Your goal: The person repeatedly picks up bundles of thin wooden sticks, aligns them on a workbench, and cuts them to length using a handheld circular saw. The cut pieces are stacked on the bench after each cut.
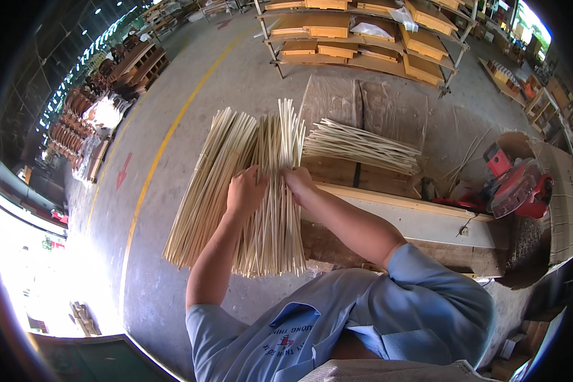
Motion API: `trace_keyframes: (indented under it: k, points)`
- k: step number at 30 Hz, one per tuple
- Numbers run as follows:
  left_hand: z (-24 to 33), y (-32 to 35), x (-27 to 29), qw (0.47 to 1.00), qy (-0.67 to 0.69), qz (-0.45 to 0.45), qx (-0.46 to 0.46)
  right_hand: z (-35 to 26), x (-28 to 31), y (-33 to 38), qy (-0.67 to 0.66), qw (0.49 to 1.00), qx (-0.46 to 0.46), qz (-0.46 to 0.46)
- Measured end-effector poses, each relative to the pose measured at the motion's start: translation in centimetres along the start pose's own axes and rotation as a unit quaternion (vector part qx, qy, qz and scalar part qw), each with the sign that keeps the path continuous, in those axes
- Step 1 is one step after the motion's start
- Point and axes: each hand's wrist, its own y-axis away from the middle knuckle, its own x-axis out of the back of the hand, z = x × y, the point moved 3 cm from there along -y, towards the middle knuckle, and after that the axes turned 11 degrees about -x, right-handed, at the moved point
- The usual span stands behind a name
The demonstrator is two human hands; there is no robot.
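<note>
Long thin pale sticks [275, 232], perhaps cane, stand in a loose bunch in front of me, their upper ends fanning slightly apart. My left hand [247, 191] is closed at the left side of this bunch, its fingertips curled among the sticks. At the right side, my right hand [295, 180] is closed on the sticks at about mid-length; its fingertips are partly hidden. Left of my left hand, touching the loose bunch, leans a thicker bundle of similar sticks [200, 197]. More pale sticks [363, 146] lie in a pile to the right, beyond my right forearm.
A red power saw [519, 188] sits at the right beside an open cardboard box [557, 197]. A wooden bench edge [401, 202] runs below my right arm. Behind stands a rack [356, 48] of yellowish boards. Stacked brown furniture parts [76, 121] are far left.
</note>
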Motion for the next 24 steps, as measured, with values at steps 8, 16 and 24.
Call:
trace_keyframes:
  k: [8, 16, 24]
  points:
    - [0.6, 2.4, -3.1, 0.976, -0.085, 0.078, -0.185, -0.2, 2.6, -0.8, -0.041, 0.999, 0.0, -0.022]
    - [1.1, 3.6, -5.8, 0.959, -0.184, 0.008, -0.216, -0.4, 5.8, 0.8, -0.102, 0.994, -0.005, -0.025]
    - [0.4, 4.2, -6.7, 0.95, -0.197, 0.03, -0.242, 0.5, 8.4, 2.3, -0.064, 0.993, -0.005, -0.1]
